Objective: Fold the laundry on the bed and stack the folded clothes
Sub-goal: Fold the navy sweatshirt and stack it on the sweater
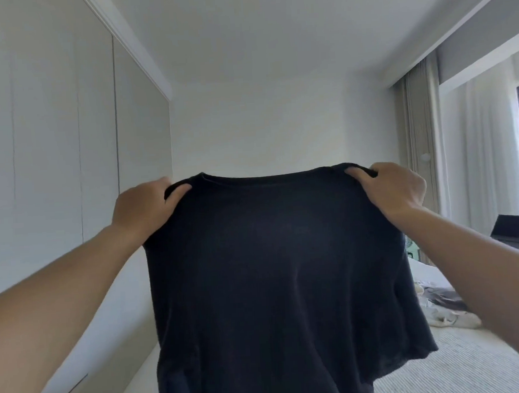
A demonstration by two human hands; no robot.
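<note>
Up in the air, square in front of the camera, hangs a black T-shirt (275, 271), held out flat by its two shoulders so the round neckline runs along the top edge. Its cloth is dark and plain, faintly sheer, and falls in soft folds to a ragged-looking hem that flares to the right; the lower edge passes out of view at the bottom.

At the shirt's left shoulder the left hand (143, 208) pinches the fabric, thumb on the near side and fingers curled behind. At the right shoulder the right hand (394, 188) grips likewise, fingers bent over the seam. Both bare forearms stretch forward and upward, elbows low.

Below and to the right lies the bed (475, 365), covered in a pale ribbed spread. On it, just past the right forearm, sits a heap of unfolded laundry (447, 309), light and grey-brown pieces jumbled together. Farther back an open laptop (515, 232) stands near beige curtains (422, 144) and a bright window. Pale wardrobe doors (67, 147) line the left wall.
</note>
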